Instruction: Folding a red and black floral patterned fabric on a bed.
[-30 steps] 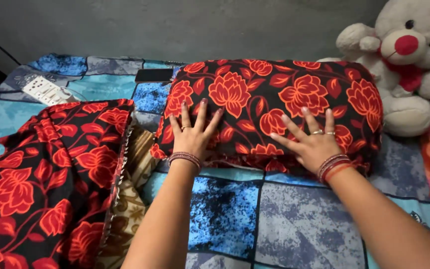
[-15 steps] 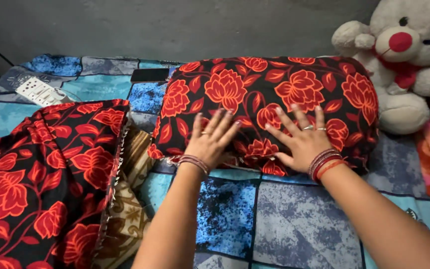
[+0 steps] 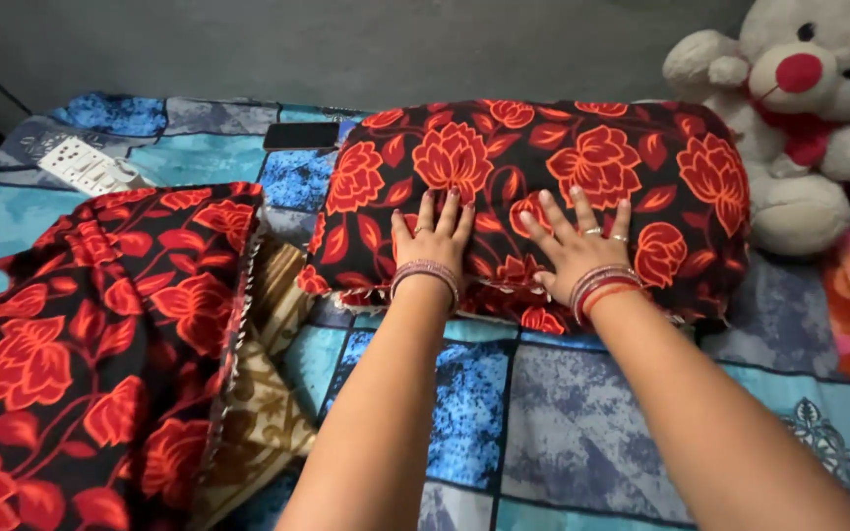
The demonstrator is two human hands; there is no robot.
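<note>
A pillow (image 3: 543, 157) in a black cover with red flowers lies across the bed ahead of me. My left hand (image 3: 432, 241) rests flat on its near side, fingers together and pointing away. My right hand (image 3: 575, 244) lies flat beside it, fingers spread, a small gap between the two hands. Both wrists wear bangles, and both hands wear rings. Neither hand holds anything.
A second pillow (image 3: 100, 334) in the same flowered cloth lies at the left, with patterned brown cloth (image 3: 268, 393) showing at its open edge. A white teddy bear (image 3: 809, 108) sits at the right. A dark phone (image 3: 302, 136) and a white switch board (image 3: 86, 165) lie on the blue patchwork sheet (image 3: 582, 433).
Both hands have slid inward along the pillow toward its middle and now lie close together. The left hand's fingers have closed up.
</note>
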